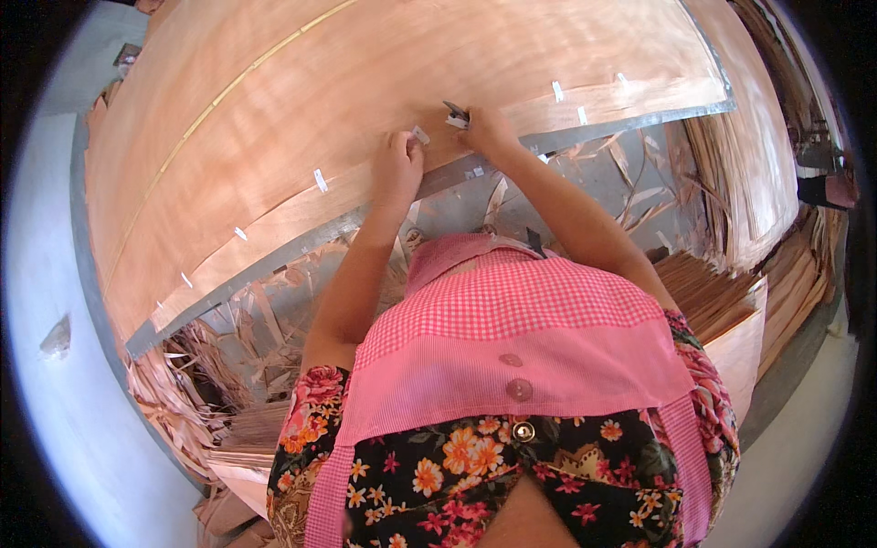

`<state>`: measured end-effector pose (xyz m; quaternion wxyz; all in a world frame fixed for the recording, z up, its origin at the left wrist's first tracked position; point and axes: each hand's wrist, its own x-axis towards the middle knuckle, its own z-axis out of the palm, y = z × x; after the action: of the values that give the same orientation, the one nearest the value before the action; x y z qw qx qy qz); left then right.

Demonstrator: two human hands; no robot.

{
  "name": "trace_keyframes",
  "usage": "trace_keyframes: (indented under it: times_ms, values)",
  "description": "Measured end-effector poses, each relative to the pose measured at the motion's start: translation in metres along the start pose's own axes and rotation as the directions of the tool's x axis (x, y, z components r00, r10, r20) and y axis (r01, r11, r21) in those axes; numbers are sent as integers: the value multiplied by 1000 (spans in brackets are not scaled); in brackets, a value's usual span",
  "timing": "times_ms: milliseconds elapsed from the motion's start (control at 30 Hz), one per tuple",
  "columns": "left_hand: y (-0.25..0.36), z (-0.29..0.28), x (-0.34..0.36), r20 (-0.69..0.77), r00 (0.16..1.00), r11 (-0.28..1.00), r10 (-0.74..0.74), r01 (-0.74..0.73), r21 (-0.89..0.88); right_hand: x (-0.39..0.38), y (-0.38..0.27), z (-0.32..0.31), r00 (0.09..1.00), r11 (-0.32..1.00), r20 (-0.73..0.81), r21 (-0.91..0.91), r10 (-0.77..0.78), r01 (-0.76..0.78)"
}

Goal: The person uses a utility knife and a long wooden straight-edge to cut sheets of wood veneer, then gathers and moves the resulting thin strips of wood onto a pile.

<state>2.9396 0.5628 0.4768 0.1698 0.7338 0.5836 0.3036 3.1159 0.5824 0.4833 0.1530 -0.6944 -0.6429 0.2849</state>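
Observation:
A large sheet of pale wood veneer lies across a worktop, with short white tape strips along its seam near the front edge. My left hand is closed at the seam, fingertips pinching a small white strip. Just right of it, my right hand grips a small dark tool, perhaps scissors or a cutter, with a white bit against it; its exact shape is partly hidden.
A long yellowish strip runs across the sheet's left part. Veneer stacks stand at the lower right and more ragged layers at the lower left. Veneer scraps lie below the front edge. A pale wall or surface borders the left.

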Motion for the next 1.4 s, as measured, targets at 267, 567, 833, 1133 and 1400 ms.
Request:
trace_keyframes:
  times_ms: [267, 567, 833, 1133, 1400]
  values:
    - [-2, 21, 1, 23, 963, 930, 267, -264, 255, 6, 6, 9, 998, 998, -35, 5, 61, -61]
    - [-12, -18, 23, 321, 907, 840, -274, 388, -379, 4, 9, 8, 995, 989, -42, -114, 95, -99]
    - [-18, 1, -9, 194, 934, 894, 300, -346, 285, -11, 4, -4, 995, 997, -76, -29, 70, -73]
    - [-21, 27, 4, 13, 930, 918, 369, -366, 150, -4, 10, -7, 988, 991, -72, -13, 133, -134]
    - [-16, 38, 4, -20, 855, 845, 518, -508, 167, -6, 14, -4, 959, 974, -200, 142, 201, -174]
